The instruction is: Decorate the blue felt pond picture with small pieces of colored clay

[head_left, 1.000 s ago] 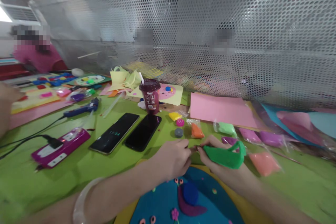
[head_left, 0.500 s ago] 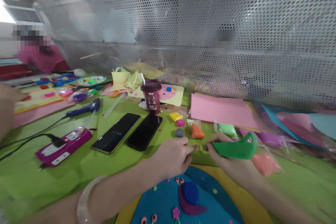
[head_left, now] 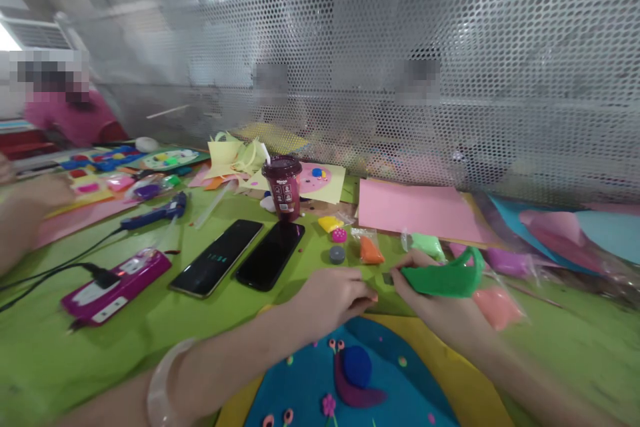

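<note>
My right hand [head_left: 425, 283] grips a green tool [head_left: 440, 279] with a loop at its rear end. A small grey flat tip juts out past my thumb, just above the green tabletop [head_left: 120, 353]. Close to that tip, my left hand [head_left: 333, 297] has its fingers bent and drawn together; I cannot make out whether something small is between them. Below both hands lies a blue rounded picture [head_left: 295, 387] on a yellow sheet [head_left: 480, 387]. It bears a clay snail with a purple body [head_left: 357, 393] and a blue shell [head_left: 357, 365], plus a pink flower [head_left: 329, 405].
Two phones [head_left: 217, 257] lie left of centre, near a lidded cup [head_left: 284, 190]. A power strip [head_left: 117, 287] and a glue gun [head_left: 155, 212] with cords are further left. Bagged clay [head_left: 370, 250] and pink paper [head_left: 420, 213] lie beyond my hands. Another person's hand [head_left: 40, 207] is at left.
My left index finger, stretched toward the tool's tip before, is now bent back with the other fingers. The other person's hand at left has come further into view. The view has shifted slightly.
</note>
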Action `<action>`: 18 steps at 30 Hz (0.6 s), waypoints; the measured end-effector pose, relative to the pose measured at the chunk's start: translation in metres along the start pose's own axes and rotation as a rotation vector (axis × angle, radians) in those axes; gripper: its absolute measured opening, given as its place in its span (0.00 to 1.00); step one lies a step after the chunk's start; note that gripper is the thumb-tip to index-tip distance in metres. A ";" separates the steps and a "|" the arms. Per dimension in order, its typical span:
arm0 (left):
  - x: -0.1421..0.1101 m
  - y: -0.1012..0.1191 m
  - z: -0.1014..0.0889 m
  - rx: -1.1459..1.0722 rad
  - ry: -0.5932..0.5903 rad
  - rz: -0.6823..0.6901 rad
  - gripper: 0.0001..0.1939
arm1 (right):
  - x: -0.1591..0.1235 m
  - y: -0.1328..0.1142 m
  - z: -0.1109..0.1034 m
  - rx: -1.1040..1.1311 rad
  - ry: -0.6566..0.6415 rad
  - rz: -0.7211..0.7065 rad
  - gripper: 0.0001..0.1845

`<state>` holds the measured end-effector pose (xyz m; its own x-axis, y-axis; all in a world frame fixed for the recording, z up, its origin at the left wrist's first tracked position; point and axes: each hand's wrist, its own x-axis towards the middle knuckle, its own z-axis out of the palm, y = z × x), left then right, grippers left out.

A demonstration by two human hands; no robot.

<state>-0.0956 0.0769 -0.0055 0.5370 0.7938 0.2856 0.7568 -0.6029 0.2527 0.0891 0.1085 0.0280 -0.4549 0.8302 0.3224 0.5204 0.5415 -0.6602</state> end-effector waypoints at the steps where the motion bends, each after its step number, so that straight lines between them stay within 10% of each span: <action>1: 0.001 0.000 0.000 -0.008 0.000 -0.002 0.09 | 0.000 -0.001 0.000 0.007 0.002 -0.004 0.08; 18: -0.008 0.000 -0.012 0.054 -0.061 -0.035 0.18 | 0.009 0.009 -0.025 0.091 -0.245 -0.043 0.07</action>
<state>-0.1041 0.0698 0.0034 0.5301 0.8189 0.2199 0.7939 -0.5705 0.2106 0.1077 0.1243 0.0424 -0.6421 0.7439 0.1851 0.4348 0.5522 -0.7113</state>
